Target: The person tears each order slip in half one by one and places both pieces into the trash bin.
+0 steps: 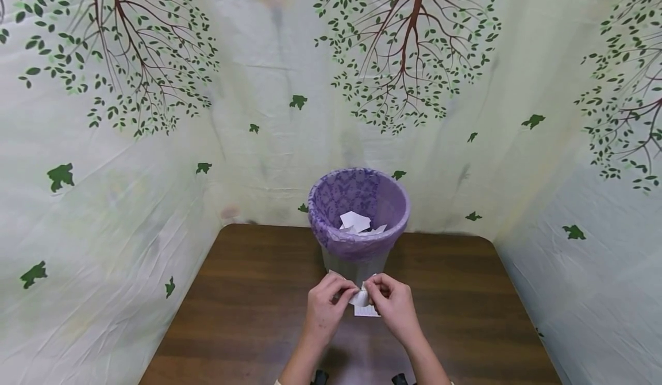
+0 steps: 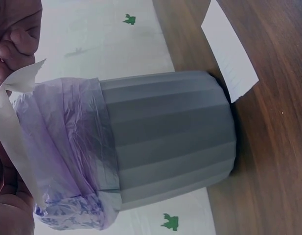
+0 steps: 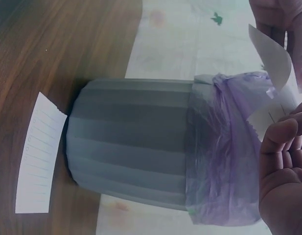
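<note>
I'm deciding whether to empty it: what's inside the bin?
White paper pieces lie inside the purple liner of the bin. Its near side and the upper pieces hide whatever lies beneath.

Soft, even light; faint shadow on the wooden counter (image 1: 248, 304); wrist views hazy, the leaf-printed cloth (image 2: 106, 41) washed out

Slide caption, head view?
Left hand and right hand pinch white paper near a purple-lined bin holding paper scraps; another piece lies on the brown table.
</note>
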### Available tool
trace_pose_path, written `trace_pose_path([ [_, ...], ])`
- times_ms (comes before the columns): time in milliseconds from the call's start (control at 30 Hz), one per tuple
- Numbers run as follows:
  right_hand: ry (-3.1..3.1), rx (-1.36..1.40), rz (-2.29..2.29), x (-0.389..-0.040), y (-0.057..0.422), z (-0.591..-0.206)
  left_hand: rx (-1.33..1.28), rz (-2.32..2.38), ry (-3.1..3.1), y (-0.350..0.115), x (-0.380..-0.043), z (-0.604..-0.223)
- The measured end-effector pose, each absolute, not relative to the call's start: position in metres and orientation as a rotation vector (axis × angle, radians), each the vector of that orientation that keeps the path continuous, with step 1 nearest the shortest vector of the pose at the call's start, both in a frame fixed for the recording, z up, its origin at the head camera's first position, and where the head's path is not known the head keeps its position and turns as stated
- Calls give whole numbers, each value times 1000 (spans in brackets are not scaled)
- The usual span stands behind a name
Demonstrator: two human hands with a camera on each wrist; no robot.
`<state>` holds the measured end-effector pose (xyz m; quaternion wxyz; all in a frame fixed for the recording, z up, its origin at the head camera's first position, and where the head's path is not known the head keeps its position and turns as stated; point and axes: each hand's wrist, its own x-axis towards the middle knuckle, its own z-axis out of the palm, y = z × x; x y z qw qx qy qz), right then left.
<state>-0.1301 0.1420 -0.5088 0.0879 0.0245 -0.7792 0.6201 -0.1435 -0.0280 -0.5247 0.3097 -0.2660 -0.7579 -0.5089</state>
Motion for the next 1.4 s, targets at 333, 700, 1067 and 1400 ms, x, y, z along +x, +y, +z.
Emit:
trace_pose_path([
  [333,-2341,-7,1858,-133,142,-510,-688,-1358,-2035,-29,-141,-524],
  [700,-2345,-35,1837,-132,143,-513,-702,-1321,-2044,-30,-139,-527],
  [1067,-2288,-60,1815,-138,146,-509,-709,-1399,-2080,-30,-140,-521],
  [1400,-2244,-129,1823,-138,149,-510,-729,-1369,-2095,-32,-138,-522],
])
